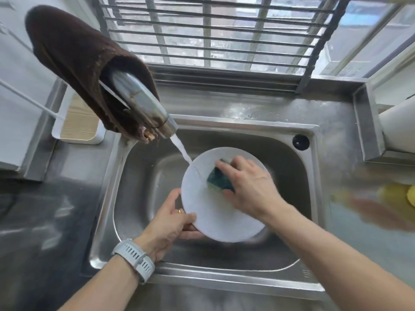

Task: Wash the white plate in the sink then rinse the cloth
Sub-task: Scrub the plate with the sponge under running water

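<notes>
The person is working with both forearms bare; no sleeve is showing on either arm. The left hand [169, 223] is wearing a gold-coloured ring [179, 211] on one finger. The left wrist is carrying a light grey watch strap [134, 258], perforated with rows of oblong slots and fastened by a buckle. The right hand [251, 187] is showing no ring or strap.

Brushed steel sink [292, 263], glossy metal tap [143, 108], fuzzy brown towel [74, 59], smooth white plate [215, 212].
</notes>
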`<state>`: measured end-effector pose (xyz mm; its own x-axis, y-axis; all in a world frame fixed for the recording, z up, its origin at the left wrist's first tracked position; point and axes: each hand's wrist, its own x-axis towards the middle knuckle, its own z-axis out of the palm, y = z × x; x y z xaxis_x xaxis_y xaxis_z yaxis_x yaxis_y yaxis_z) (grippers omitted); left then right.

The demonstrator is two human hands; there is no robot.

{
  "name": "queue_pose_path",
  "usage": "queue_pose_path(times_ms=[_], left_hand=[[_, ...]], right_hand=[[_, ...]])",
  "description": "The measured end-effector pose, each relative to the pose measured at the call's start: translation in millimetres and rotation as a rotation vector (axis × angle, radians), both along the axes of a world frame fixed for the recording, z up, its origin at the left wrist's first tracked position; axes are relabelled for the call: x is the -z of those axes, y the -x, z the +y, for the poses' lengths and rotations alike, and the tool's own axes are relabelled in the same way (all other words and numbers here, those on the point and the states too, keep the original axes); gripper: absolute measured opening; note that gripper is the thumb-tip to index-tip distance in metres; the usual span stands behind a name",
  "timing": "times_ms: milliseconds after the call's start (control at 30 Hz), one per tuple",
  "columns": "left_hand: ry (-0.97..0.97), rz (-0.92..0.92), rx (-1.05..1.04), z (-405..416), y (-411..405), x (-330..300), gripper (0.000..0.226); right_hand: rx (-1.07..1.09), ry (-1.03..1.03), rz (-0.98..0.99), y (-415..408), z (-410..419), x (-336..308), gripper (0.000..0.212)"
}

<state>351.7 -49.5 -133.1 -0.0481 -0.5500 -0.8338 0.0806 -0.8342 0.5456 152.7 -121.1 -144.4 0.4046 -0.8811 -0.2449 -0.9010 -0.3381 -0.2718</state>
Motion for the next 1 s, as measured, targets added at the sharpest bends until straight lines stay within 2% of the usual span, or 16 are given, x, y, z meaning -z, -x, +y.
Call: queue_pose_path(times_ms=[100, 233, 333, 433, 533, 633, 700, 767, 867, 933, 1000], left_hand=[[-0.004, 0.014, 0.003, -3.3, -2.0, -2.1, 0.047], [0.003, 0.020, 0.029, -4.9, 5.9, 0.8, 0.047], [0.027, 0.022, 0.023, -4.7, 5.8, 6.3, 0.047], [0.012, -0.013, 0.005, -4.6, -2.1, 6.3, 0.048], [0.009, -0.008, 0.008, -3.0, -5.5, 4.4, 0.048], [0.011, -0.005, 0.022, -1.0, 1.4, 4.9, 0.048], [0.019, -0.004, 0.029, 0.1, 4.8, 8.6, 0.047], [0.015, -0.019, 0.014, 0.3, 1.6, 13.5, 0.047], [-0.004, -0.039, 0.007, 0.4, -6.1, 17.2, 0.051], [-0.009, -0.032, 0.012, 0.3, -6.3, 17.2, 0.052], [-0.004, -0.027, 0.020, 1.0, -1.8, 16.0, 0.052]], right_hand=[[0.039, -0.013, 0.085, 29.8, 19.7, -16.0, 0.068], [-0.056, -0.102, -0.013, 0.8, 49.0, -18.9, 0.065], [-0.060, 0.025, -0.051, -26.6, 22.5, 2.4, 0.064], [0.029, 0.037, 0.020, -2.6, -2.8, 6.6, 0.067], [0.052, -0.003, 0.100, 23.8, 27.6, -7.2, 0.070], [-0.049, -0.085, 0.009, 1.1, 59.3, -13.2, 0.067], [-0.079, -0.038, -0.040, -21.6, 49.4, 1.1, 0.064], [-0.036, 0.035, -0.046, -29.6, 20.6, 12.6, 0.061], [0.071, 0.027, 0.025, 2.5, -3.7, 11.8, 0.061], [0.108, 0.006, 0.085, 24.3, 15.2, 3.3, 0.065], [0.061, -0.044, 0.058, 21.5, 46.8, -5.8, 0.067]])
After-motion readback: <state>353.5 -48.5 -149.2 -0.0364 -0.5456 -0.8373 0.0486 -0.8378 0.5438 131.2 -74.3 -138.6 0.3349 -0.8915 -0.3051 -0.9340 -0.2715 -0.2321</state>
